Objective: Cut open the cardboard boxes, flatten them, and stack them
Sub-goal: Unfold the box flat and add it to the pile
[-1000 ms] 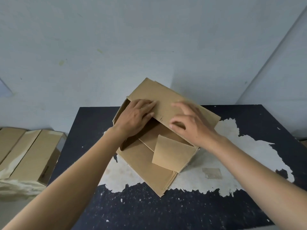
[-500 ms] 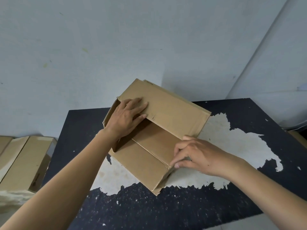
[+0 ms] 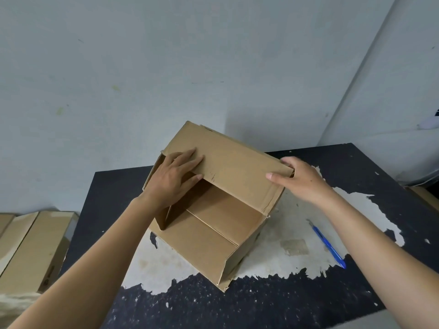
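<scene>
The cardboard box (image 3: pixel 213 210) stands open on the dark table (image 3: pixel 273 305), on the pale worn patch of its top, with both hands on it. The far flap (image 3: pixel 232 167) of the box is folded over the opening. The left hand (image 3: pixel 173 179) lies flat on the left end of this flap, fingers stretched out and close together, the thumb bent down toward the inside of the box; it grips nothing. The right hand (image 3: pixel 301 179) takes the right corner of the same flap: the thumb lies on top of the cardboard, the other fingers go behind the edge, so the hand is partly closed around it. Below the right forearm, a blue utility knife (image 3: pixel 329 246) lies on the table, apart from the box. Far to the left of the left arm, more cardboard boxes (image 3: pixel 33 248) rest beside the table.
</scene>
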